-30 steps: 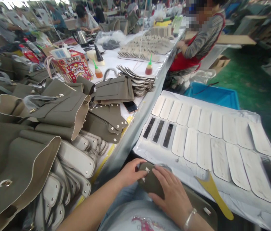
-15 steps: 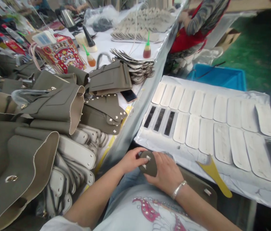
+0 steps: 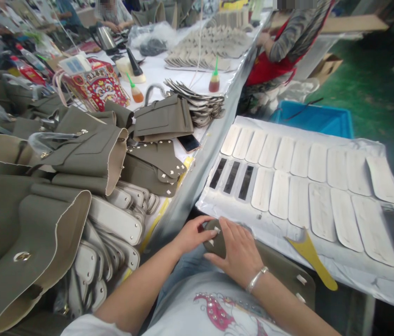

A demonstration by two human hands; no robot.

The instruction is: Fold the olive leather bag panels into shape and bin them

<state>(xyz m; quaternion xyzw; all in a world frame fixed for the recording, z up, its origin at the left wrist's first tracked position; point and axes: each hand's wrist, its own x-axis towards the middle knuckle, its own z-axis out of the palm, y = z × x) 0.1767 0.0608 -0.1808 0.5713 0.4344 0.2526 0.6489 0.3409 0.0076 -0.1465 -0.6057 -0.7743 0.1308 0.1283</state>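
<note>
An olive-green leather bag base piece [image 3: 285,275] with small metal studs lies across my lap. My left hand [image 3: 190,234] pinches its rounded left end, fingers closed on the edge. My right hand [image 3: 238,249] presses flat on top of the same end, fingers stretched over it, a silver bracelet at the wrist. A yellow spatula-like tool [image 3: 309,257] rests just right of my hands on the white-covered board [image 3: 326,242].
The board carries rows of white oval pieces [image 3: 289,184] and three black strips [image 3: 231,176]. At left a worktable holds olive bag bodies [image 3: 88,156], stacked bases [image 3: 116,224], a phone [image 3: 189,143] and glue bottles [image 3: 213,81]. A person in red stands beyond, near a blue bin [image 3: 314,120].
My hands slid toward the rounded end of the leather piece and drew closer to my body. The view shifted slightly; the rest stays put.
</note>
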